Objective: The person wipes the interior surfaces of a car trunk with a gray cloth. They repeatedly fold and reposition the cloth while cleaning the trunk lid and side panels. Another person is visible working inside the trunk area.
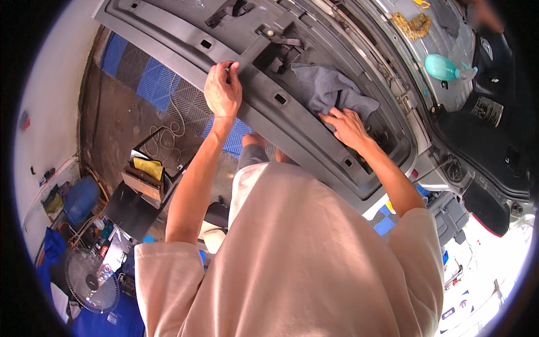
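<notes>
A long grey vehicle door panel (pixel 255 92) slants in front of me, with square holes along its ledge and a deep recess beyond it. My left hand (pixel 223 90) is closed on the ledge, its fingers curled at the panel's surface; the fingertips are partly hidden. In the recess lies a crumpled grey cloth (pixel 331 87). My right hand (pixel 348 129) is at the cloth's near end, fingers bent and pressed against it, some of them out of sight. Dark straps (pixel 283 56) show in the recess to the left of the cloth.
To the right is the vehicle's interior, with a teal spray bottle (pixel 441 67) and a yellowish-brown cloth (pixel 412 25). Another person's hand (pixel 487 16) appears blurred at the top right. A fan (pixel 92 281) stands at lower left. Blue and grey tiles (pixel 154 84) cover part of the floor.
</notes>
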A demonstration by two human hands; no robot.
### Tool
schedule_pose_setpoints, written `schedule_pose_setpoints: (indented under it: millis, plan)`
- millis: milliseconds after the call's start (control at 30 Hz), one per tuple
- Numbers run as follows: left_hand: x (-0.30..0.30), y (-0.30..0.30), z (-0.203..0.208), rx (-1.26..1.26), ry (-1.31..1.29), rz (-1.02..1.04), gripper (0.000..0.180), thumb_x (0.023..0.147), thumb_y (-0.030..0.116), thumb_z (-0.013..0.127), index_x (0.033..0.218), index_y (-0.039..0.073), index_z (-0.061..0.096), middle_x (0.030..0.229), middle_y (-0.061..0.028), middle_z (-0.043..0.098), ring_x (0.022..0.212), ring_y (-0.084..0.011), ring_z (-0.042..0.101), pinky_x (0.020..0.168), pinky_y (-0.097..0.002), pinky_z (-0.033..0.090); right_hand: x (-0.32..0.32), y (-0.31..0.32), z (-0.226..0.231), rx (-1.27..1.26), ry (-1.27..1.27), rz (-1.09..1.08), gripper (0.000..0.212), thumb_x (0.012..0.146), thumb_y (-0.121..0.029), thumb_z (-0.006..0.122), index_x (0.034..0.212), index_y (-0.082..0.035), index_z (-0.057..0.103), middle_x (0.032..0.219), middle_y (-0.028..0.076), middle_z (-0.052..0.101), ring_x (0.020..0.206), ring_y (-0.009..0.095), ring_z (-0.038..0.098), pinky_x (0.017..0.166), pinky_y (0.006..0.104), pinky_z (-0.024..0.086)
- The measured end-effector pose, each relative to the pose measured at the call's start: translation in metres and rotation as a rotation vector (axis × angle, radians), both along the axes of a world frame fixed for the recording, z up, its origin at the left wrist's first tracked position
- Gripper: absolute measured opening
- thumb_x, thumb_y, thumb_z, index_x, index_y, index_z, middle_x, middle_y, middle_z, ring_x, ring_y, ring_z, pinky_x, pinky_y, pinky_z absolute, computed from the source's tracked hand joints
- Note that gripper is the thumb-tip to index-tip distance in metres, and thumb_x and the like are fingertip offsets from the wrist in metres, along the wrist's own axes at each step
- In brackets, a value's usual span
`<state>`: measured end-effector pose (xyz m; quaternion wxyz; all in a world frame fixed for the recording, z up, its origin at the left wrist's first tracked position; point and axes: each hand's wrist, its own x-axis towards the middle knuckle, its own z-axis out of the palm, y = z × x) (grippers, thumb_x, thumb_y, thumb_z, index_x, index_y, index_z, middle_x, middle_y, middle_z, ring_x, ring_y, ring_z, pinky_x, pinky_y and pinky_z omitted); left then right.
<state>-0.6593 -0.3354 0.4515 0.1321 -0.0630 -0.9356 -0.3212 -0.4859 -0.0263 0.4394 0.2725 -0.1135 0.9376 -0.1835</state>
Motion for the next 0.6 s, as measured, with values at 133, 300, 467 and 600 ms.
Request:
schedule_pose_setpoints:
  millis: [133,300,467,600]
  plan:
    - [0.0,0.001,0.002,0.007,0.013,-0.016,0.02,0.098,0.025,0.07,0.095,0.006,0.066,0.076,-0.0116,0.06,0.068,-0.0308,0.06,0.064,-0.0427,0.049,-0.084,-0.052,-0.023,-0.147,0.272,-0.005,0.054,0.079,-0.002,0.069,0.131,-0.016,0.07,0.114,0.008,0.063,0.088,0.034,0.066,0.082,0.0469,0.054]
    - [0.0,0.0,0.005,-0.005,0.022,-0.032,0.021,0.1,0.024,0.068,0.095,0.003,0.067,0.079,-0.0133,0.063,0.068,-0.0314,0.062,0.063,-0.0414,0.049,-0.099,-0.063,-0.019,-0.188,0.382,-0.011,0.05,0.085,-0.003,0.062,0.132,-0.017,0.068,0.11,0.008,0.062,0.081,0.034,0.067,0.076,0.048,0.054]
    - [0.0,0.0,0.005,-0.004,-0.013,-0.012,0.022,0.099,0.025,0.068,0.096,0.003,0.067,0.078,-0.0132,0.062,0.067,-0.0312,0.062,0.064,-0.0415,0.049,-0.045,-0.027,0.0,-0.078,0.214,0.066,0.053,0.086,-0.004,0.062,0.137,-0.019,0.067,0.111,0.008,0.061,0.087,0.033,0.064,0.081,0.0484,0.052]
    - [0.001,0.001,0.004,-0.002,-0.008,-0.006,0.021,0.1,0.025,0.068,0.096,0.004,0.067,0.078,-0.0132,0.062,0.067,-0.0316,0.062,0.063,-0.0415,0.049,-0.092,-0.059,-0.02,-0.047,0.282,0.053,0.056,0.085,-0.004,0.061,0.139,-0.02,0.065,0.116,0.009,0.06,0.086,0.033,0.064,0.081,0.0487,0.052]
